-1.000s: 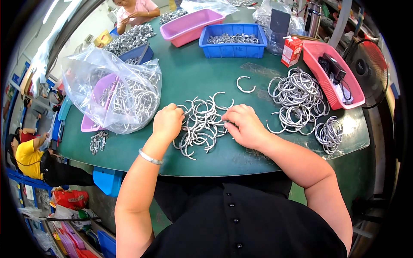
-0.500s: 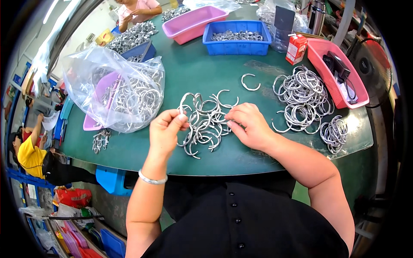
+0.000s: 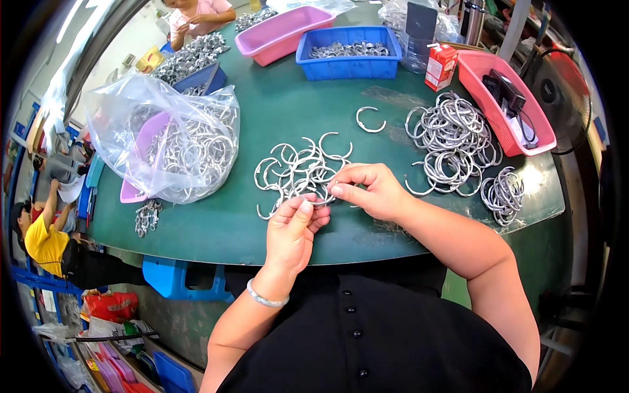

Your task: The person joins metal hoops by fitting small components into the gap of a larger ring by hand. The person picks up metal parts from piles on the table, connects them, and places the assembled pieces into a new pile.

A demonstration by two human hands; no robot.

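Both my hands are close together at the near edge of a loose heap of silvery C-shaped metal rings (image 3: 288, 171) on the green table. My left hand (image 3: 293, 229) has its thumb and fingers closed on one C-shaped metal ring (image 3: 321, 202). My right hand (image 3: 377, 190) pinches the other end of that ring between thumb and forefinger. Fingers cover much of the ring, so its full shape is hidden. A single ring (image 3: 371, 120) lies apart, farther off. To the right is a bigger pile of rings (image 3: 452, 141), with a small bundle (image 3: 503, 196) beside it.
A clear plastic bag of rings (image 3: 196, 147) rests over a purple tray (image 3: 131, 192) at left. Farther back are a pink basin (image 3: 282, 40) and a blue basin (image 3: 347, 70) of metal parts. A red carton (image 3: 441, 67) and pink basket (image 3: 511, 114) stand right.
My left hand has moved right and nearer to me, closer to my right hand. A ring is now between both hands. The heap lies more spread out.
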